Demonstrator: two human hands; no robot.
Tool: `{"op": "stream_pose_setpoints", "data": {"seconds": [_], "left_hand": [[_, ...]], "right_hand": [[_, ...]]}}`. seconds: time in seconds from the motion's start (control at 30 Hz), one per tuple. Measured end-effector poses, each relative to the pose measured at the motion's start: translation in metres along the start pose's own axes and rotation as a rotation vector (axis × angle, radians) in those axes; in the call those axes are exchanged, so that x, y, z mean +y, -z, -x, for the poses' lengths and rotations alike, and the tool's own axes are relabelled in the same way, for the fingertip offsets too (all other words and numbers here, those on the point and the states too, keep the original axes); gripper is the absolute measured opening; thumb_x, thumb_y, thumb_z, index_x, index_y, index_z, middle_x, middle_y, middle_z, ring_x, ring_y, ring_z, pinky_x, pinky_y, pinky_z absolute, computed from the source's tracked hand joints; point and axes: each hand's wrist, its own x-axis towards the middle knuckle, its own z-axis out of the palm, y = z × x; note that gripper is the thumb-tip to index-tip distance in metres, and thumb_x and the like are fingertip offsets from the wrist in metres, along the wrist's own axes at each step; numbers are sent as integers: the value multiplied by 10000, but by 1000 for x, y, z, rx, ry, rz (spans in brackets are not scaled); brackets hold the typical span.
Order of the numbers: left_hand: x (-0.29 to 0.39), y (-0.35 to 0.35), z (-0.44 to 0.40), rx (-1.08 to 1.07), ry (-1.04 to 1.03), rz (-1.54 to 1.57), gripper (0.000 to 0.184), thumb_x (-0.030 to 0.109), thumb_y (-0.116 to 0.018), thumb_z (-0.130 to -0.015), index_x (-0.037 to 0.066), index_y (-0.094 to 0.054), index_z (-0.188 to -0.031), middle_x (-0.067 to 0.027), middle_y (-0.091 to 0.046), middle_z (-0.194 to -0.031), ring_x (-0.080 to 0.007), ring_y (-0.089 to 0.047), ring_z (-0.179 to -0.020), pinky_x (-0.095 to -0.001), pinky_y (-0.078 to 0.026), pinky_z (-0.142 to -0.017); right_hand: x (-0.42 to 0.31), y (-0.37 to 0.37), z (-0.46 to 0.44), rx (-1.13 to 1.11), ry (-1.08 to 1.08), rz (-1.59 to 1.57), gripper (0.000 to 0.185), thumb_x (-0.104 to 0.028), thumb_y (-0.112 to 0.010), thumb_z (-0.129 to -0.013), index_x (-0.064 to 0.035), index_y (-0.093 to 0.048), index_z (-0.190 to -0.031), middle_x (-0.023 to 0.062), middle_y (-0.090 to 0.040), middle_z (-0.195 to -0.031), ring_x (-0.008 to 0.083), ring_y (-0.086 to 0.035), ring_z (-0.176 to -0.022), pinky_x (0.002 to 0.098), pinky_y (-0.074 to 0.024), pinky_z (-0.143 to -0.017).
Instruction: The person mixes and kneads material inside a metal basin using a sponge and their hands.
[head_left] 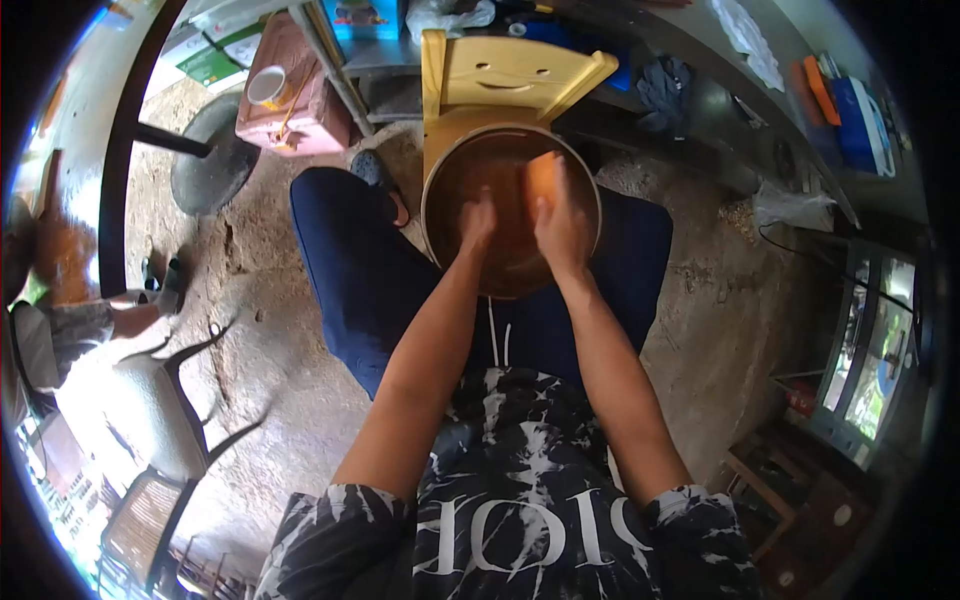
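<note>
A round metal pot (428,222) with a brownish inside rests between my knees, at the front of a small yellow wooden chair (500,75). My right hand (565,228) is inside the pot on its right side. Its fingers are wrapped round an orange sponge-like block (540,182), whose exact kind is unclear. My left hand (481,222) reaches into the left half of the pot, low over its inside. Motion smears its fingers, so their pose and anything in them do not show.
A pink box (290,85) with a white cup (268,88) on it stands at the upper left. A white chair (150,410) is at the lower left. Shelves with a dark cloth (665,95) line the upper right, and a glass-fronted cabinet (870,350) stands at the right.
</note>
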Motion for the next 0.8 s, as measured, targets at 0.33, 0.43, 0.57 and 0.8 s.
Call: {"op": "stream_pose_setpoints", "data": {"seconds": [0.33, 0.43, 0.57, 0.8], "left_hand": [[0, 20, 20, 4, -152, -359, 392, 142, -688, -810, 24, -698, -1184, -254, -693, -1152, -394, -659, -1128, -432, -532, -943], [-9, 11, 9, -57, -51, -437, 373, 141, -686, -808, 11, -702, -1158, -254, -690, -1157, -391, -659, -1130, -443, -537, -940], [-13, 4, 7, -61, -49, -426, 383, 148, -700, -807, -8, -698, -1157, -251, -687, -1175, -389, -657, -1136, -450, -543, -933], [-23, -4, -5, -20, -78, -316, 312, 174, -669, -820, -28, -736, -1048, -268, -700, -1116, -399, -666, -1110, -454, -553, -912]], "right_hand": [[9, 26, -5, -118, -104, 321, 769, -85, -662, -881, -151, -312, -1562, 185, -707, -1135, 390, -705, -913, 462, -564, -806], [31, 32, 0, -30, 121, 444, 701, -99, -664, -878, -31, -366, -1509, 186, -692, -857, 359, -698, -734, 460, -559, -699], [19, 22, 0, -303, -139, 475, 667, -131, -627, -911, -8, -351, -1506, 263, -690, -1060, 409, -692, -919, 486, -535, -833], [47, -11, 3, -212, -21, 241, 671, -130, -619, -922, 19, -307, -1497, 340, -565, -1303, 493, -585, -1157, 522, -488, -948]]}}
